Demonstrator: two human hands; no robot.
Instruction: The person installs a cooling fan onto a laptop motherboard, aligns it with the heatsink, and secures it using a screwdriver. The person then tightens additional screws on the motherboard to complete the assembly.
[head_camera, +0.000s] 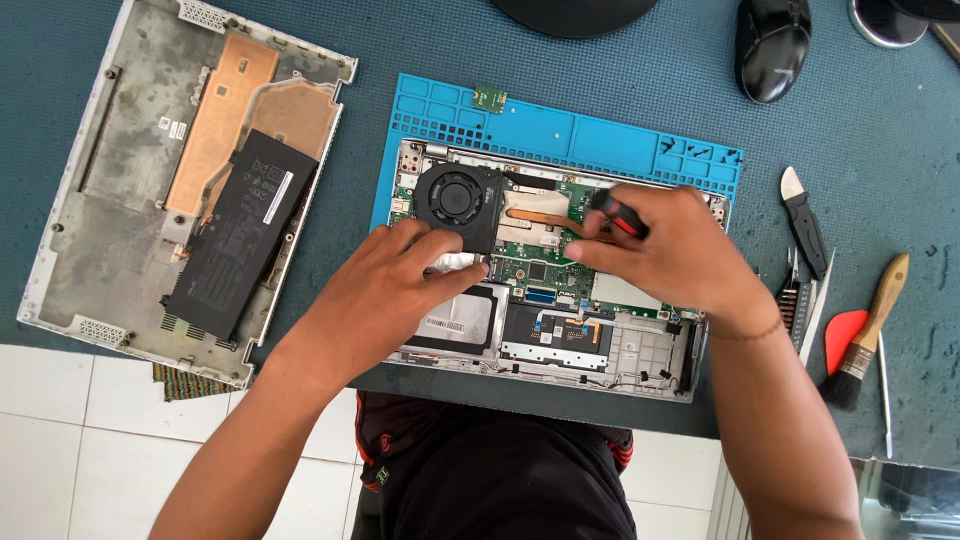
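Note:
An opened laptop base (640, 355) lies on a blue work mat (560, 125), with its green circuit board (535, 265), black round fan (457, 197) and copper heat pipe (535, 215) exposed. My right hand (670, 250) grips a screwdriver with a black and red handle (618, 213), held over the board near the heat pipe. My left hand (400, 270) rests on the laptop just below the fan, its fingertips pressing on a small white part (455, 262).
The removed bottom cover (120, 180) lies at the left with a black battery (240, 235) on it. A computer mouse (770, 45) sits at the back. To the right lie a black pry tool (805, 225), tweezers, a brush (868, 335) and a red pick (843, 335).

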